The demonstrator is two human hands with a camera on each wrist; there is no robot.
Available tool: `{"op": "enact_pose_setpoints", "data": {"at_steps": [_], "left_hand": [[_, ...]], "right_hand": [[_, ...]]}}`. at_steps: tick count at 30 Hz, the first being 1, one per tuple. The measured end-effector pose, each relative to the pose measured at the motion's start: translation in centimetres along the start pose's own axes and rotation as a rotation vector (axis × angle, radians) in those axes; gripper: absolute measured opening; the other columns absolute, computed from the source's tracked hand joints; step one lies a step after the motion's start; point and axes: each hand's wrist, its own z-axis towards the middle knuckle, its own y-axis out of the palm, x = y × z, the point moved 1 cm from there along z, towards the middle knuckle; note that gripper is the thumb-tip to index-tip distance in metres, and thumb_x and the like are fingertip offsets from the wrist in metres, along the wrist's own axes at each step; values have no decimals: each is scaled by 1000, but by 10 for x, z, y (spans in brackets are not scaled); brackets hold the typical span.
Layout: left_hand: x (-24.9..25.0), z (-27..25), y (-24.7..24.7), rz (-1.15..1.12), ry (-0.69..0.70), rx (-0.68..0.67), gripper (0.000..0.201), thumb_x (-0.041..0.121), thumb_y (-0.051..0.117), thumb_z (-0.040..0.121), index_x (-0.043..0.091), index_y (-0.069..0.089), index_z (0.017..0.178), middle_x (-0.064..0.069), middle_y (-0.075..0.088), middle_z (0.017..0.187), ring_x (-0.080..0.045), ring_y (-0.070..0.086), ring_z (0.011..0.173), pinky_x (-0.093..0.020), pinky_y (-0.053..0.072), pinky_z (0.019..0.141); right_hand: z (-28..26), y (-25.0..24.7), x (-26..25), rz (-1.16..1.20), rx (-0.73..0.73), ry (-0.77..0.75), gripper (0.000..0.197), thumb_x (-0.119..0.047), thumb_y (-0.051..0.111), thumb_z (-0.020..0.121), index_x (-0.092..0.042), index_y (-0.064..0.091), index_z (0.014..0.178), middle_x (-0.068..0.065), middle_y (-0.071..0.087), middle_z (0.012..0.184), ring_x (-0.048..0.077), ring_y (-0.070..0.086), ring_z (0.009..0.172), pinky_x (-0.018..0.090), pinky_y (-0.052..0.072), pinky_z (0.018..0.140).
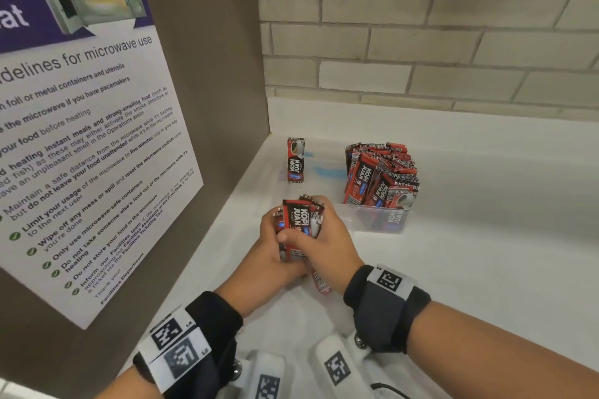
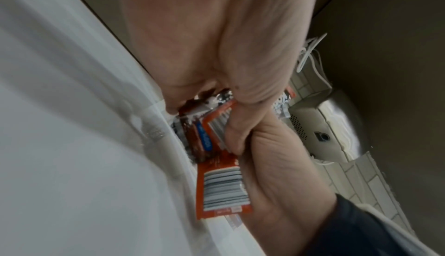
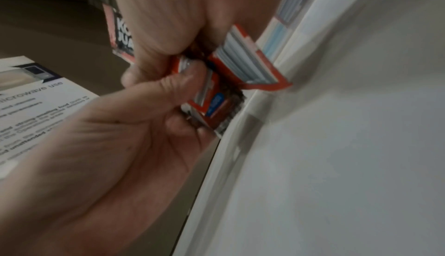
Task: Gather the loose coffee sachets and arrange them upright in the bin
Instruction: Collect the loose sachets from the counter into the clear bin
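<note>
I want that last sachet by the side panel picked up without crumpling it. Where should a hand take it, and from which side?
Pinch the lone sachet at its top edge, coming down from above. It seems to stand upright by the brown panel, so its faces are hard to reach while the top edge is free. Both the left hand and right hand hold the bundle, so free one first.

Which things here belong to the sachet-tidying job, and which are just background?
Job:
- bundle of sachets, gripped by left hand and right hand
- clear bin, already packed with upright sachets
- lone sachet standing by the side panel

Background:
- microwave notice
- brick wall
- white counter
</note>
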Motion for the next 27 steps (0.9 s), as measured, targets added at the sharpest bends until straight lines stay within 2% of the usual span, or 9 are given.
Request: {"op": "enact_pose_setpoints", "data": {"at_steps": [4, 7, 10, 12, 16, 19, 21, 24, 27], "left_hand": [[0, -2, 7, -101, -27, -50, 65, -5, 64, 81, 24, 33, 130, 2, 62, 118, -4, 64, 103, -25, 53, 89], [0, -4, 10, -195, -46, -125, 64, -5, 61, 84, 32, 32, 127, 2, 63, 118, -7, 65, 104, -23, 53, 82], [0, -4, 11, -189, -13, -126, 64, 7, 67, 84, 36, 31, 128, 4, 62, 120, -6, 63, 106, -25, 53, 86], [-1, -3, 10, -189, 5, -80, 65, 8, 68, 83, 35, 33, 130, 6, 62, 119, -5, 63, 106, -26, 54, 86], [-5, -2, 4, -211, 9, -35, 66, -7, 63, 82, 29, 39, 131, 2, 66, 114, -13, 65, 104, -29, 55, 81], [-4, 1, -2, -247, 48, 7, 64, -12, 60, 81, 25, 42, 130, -3, 65, 116, -15, 65, 104, -29, 55, 80], [-3, 3, -8, -295, 62, 49, 62, -15, 59, 81, 24, 42, 126, -5, 66, 112, -13, 68, 97, -23, 55, 71], [-7, 7, -14, -375, 42, 40, 65, -14, 60, 80, 22, 38, 129, -8, 67, 109, -17, 70, 95, -25, 56, 67], [-14, 7, -16, -386, 12, -31, 68, -10, 64, 80, 15, 34, 135, -10, 67, 115, -23, 67, 103, -32, 56, 76]], "right_hand": [[-1, 4, -3, 49, 29, -1, 27, -7, 70, 81, -25, 57, 96, -5, 67, 85, -1, 63, 74, 15, 50, 69], [-2, 7, -6, 60, 49, -15, 14, -36, 64, 86, -31, 58, 97, -4, 67, 89, 3, 65, 81, 22, 52, 75], [-1, 10, 0, 57, 29, -12, 48, -81, 51, 67, -48, 57, 102, 9, 61, 110, 20, 60, 106, 38, 48, 96], [-2, 13, 1, 33, -14, -24, 48, -87, 45, 64, -56, 53, 100, 14, 52, 118, 27, 51, 117, 48, 40, 104], [-3, 12, -6, 57, -49, 14, 41, -74, 55, 71, -53, 53, 106, 10, 47, 126, 23, 47, 123, 47, 38, 106], [-1, 5, -9, -81, -67, 48, 50, -51, 58, 78, -30, 46, 123, 1, 41, 124, 13, 45, 119, 36, 41, 105], [0, 0, -9, -176, -112, 146, 46, -35, 61, 87, -22, 43, 128, 1, 38, 124, 13, 48, 110, 30, 47, 96], [-1, -8, -7, -223, -243, 271, 38, -21, 61, 90, -17, 49, 125, 10, 50, 121, 17, 58, 91, 36, 52, 81], [0, -17, -9, -288, -304, 273, 38, -13, 64, 87, -14, 53, 123, 8, 58, 108, 19, 61, 86, 33, 53, 79]]}}
